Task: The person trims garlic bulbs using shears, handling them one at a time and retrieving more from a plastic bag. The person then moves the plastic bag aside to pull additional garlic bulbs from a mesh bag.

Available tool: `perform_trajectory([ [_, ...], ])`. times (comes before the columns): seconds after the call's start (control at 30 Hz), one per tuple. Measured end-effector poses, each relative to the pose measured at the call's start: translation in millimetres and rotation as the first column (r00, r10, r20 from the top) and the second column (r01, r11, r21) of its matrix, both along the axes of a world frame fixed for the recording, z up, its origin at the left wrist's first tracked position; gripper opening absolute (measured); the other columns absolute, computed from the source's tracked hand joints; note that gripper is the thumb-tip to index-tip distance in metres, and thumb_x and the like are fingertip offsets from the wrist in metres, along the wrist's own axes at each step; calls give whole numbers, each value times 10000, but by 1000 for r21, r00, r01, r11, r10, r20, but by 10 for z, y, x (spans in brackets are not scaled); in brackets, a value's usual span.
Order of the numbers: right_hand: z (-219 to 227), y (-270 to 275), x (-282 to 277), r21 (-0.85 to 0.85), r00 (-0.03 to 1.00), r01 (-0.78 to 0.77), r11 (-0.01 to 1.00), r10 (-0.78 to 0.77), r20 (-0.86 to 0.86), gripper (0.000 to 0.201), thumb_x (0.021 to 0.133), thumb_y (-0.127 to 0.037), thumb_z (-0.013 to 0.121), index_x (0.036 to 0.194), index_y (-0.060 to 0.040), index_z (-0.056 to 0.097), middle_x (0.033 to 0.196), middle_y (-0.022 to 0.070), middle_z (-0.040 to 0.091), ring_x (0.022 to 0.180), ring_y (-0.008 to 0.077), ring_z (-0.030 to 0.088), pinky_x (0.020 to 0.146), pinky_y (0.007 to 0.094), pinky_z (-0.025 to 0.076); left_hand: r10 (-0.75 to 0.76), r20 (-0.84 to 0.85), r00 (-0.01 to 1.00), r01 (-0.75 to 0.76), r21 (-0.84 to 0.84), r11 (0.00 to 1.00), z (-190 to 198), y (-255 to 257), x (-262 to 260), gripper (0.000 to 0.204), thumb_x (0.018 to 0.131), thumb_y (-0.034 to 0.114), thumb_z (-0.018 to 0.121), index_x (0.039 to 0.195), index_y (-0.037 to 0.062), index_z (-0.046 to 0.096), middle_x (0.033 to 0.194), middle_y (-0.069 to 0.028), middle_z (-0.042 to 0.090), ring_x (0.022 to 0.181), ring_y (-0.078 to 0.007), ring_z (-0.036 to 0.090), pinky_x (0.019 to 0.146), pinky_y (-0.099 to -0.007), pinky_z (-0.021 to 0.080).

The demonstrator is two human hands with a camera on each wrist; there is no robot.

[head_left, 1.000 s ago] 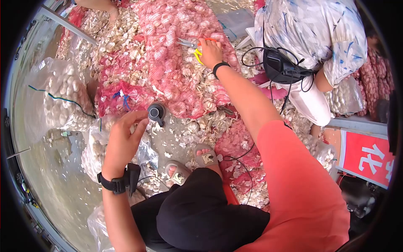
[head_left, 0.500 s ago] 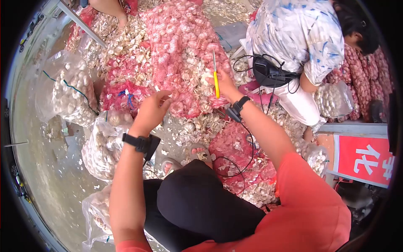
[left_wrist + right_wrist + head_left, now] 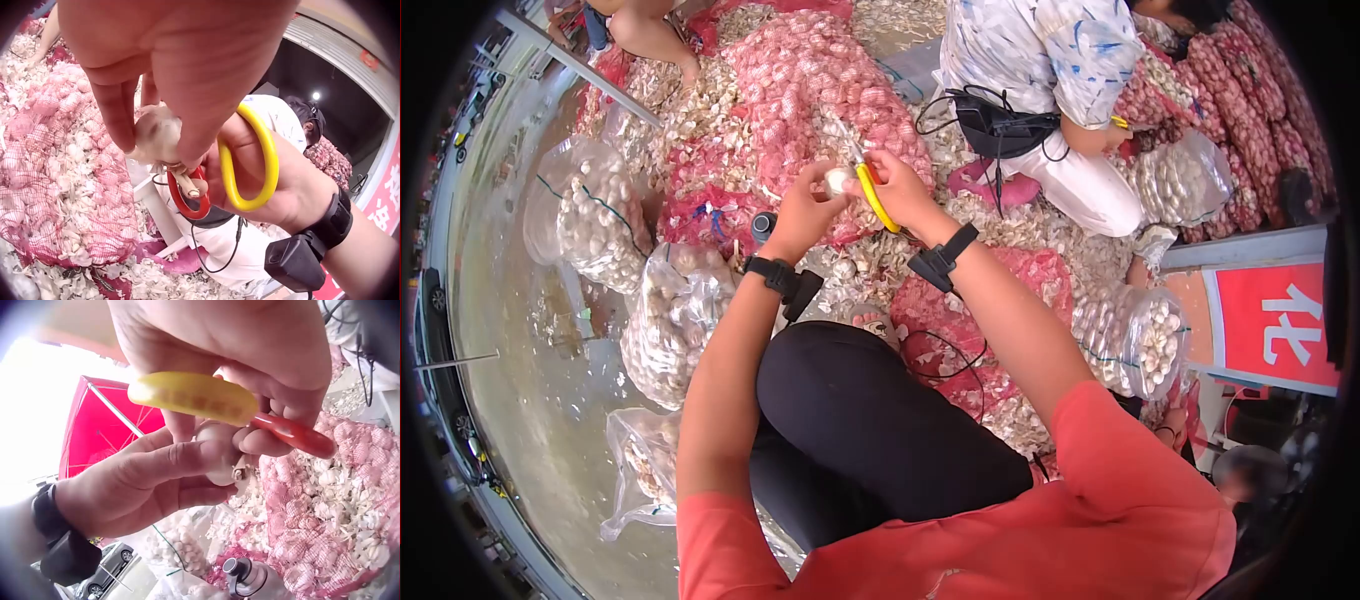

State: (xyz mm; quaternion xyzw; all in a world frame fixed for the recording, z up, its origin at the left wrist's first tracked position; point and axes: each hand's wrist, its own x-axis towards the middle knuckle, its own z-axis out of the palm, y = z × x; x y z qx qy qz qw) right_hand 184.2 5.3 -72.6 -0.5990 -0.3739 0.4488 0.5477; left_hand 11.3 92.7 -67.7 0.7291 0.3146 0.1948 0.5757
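Note:
In front of me my left hand (image 3: 803, 212) holds a whitish garlic bulb (image 3: 838, 181) between thumb and fingers. A short cut stem (image 3: 185, 183) sticks out of the bulb in the left wrist view. My right hand (image 3: 902, 195) has a pair of scissors (image 3: 874, 198) in its grip, with one yellow handle (image 3: 187, 397) and one red handle (image 3: 297, 434). Its fingertips meet the bulb beside the left fingers. The blades point away from me, over a pink mesh sack (image 3: 785, 75) full of garlic.
A dark-lidded bottle (image 3: 763, 226) stands left of the sack. Clear bags of garlic (image 3: 595, 205) line the left side, and another bag (image 3: 1140, 340) lies to the right. Someone in a patterned shirt (image 3: 1040, 70) sits close by on the right. Garlic skins (image 3: 830, 290) litter the ground.
My right hand lifted the scissors off the mesh sack and came back towards me. My left hand moved from beside the bottle to meet it, and both are now at the garlic bulb.

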Motion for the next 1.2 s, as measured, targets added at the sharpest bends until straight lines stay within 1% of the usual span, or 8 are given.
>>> perform_trajectory([
  [0.07, 54, -101, 30, 49, 993, 71, 996, -76, 96, 608, 867, -301, 839, 1300, 13, 550, 1018, 84, 680, 863, 128, 630, 731, 283, 523, 245, 213, 946, -115, -488, 865, 106, 19, -46, 411, 987, 161, 651, 1356, 28, 530, 1209, -122, 631, 1093, -233, 671, 956, -364, 569],
  [0.2, 191, -545, -79, -85, 932, 125, 989, -87, 351, 684, 854, -335, 839, 1352, 8, 520, 997, 87, 637, 846, 156, 621, 757, 311, 524, 361, 205, 910, -69, -783, 618, -19, 241, -256, 407, 1039, 319, 573, 1312, 23, 514, 1224, -108, 629, 1189, -272, 629, 1066, -397, 515],
  [0.47, -267, -558, -356, 54, 867, 89, 995, -104, 486, 723, 796, -437, 848, 1332, -28, 589, 1088, 182, 673, 1005, 353, 644, 888, 426, 515, 374, 196, 906, -32, -852, 522, -34, 214, -150, 302, 1045, 298, 573, 1229, 59, 562, 1140, -84, 682, 1081, -229, 672, 974, -357, 550],
  [0.7, -267, -606, -388, 21, 874, 111, 994, -108, 473, 641, 816, -406, 833, 1286, -25, 622, 1066, 189, 671, 984, 359, 640, 867, 425, 512, 296, 162, 941, -28, -836, 548, -81, 179, -100, 264, 1059, 300, 555, 1187, 75, 606, 1063, -54, 713, 967, -185, 696, 908, -335, 575],
  [0.8, -216, -629, -360, -168, 931, 12, 986, 50, 361, 639, 835, -419, 809, 1281, -5, 615, 1010, 188, 685, 935, 347, 659, 822, 418, 521, 257, 117, 959, -50, -825, 563, -133, 197, -60, 299, 1050, 329, 574, 1200, 71, 601, 1071, -67, 693, 964, -194, 687, 921, -342, 572],
  [0.9, -425, -663, -434, 36, 856, 112, 993, -115, 505, 590, 852, -420, 790, 1248, -14, 627, 957, 174, 697, 887, 340, 671, 771, 419, 521, 247, 23, 969, -122, -823, 555, -142, 162, -33, 324, 1040, 353, 590, 1208, 76, 601, 1046, -62, 685, 949, -194, 685, 905, -338, 576],
  [1.03, -395, -673, -401, 10, 887, 111, 994, -104, 449, 551, 861, -428, 780, 1209, -24, 636, 929, 163, 708, 843, 343, 680, 724, 431, 511, 220, -9, 975, -123, -852, 509, -121, 109, -21, 329, 1031, 368, 604, 1200, 87, 606, 1006, -48, 695, 919, -183, 690, 864, -324, 590],
  [1.2, -349, -674, -363, -177, 939, 16, 984, 46, 341, 482, 877, -443, 758, 1128, -41, 671, 844, 196, 684, 768, 370, 667, 671, 446, 485, 192, 3, 981, -115, -790, 603, -209, 131, -67, 347, 1036, 329, 580, 1248, 55, 591, 1104, -90, 691, 1010, -212, 690, 941, -342, 574],
])
